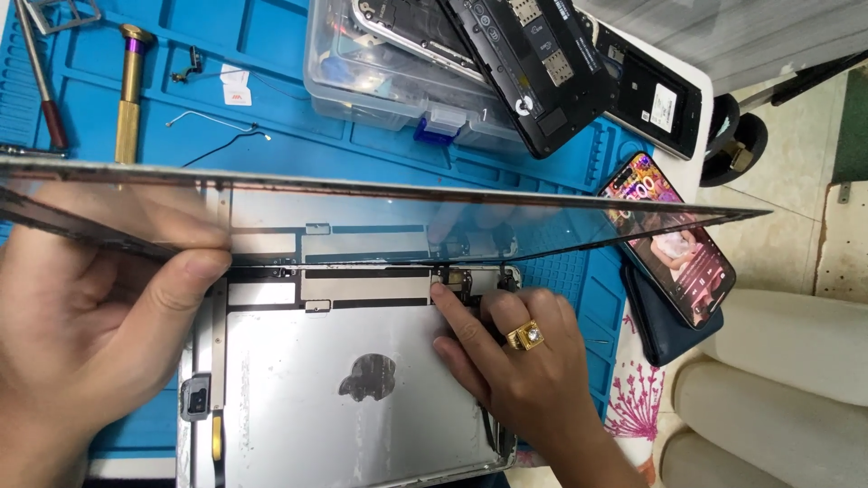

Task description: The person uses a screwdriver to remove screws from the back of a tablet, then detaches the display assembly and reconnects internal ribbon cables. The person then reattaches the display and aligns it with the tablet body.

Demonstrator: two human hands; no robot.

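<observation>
An opened tablet shell (316, 389) with a bare silver inner back lies on a blue work mat (271, 126). My left hand (86, 316) grips the near left edge of the detached glass screen panel (380, 221), holding it tilted up above the shell. My right hand (515, 357), with a gold ring, rests on the shell's right side. Its fingertips press at the small connector area (461, 285) under the raised panel.
A clear plastic parts box (398, 86) and two open dark device backs (542, 68) lie at the back. A lit phone (674, 239) on a dark case sits at the right. A brass-handled tool (131, 90), a screwdriver (41, 77) and thin cables lie at the back left.
</observation>
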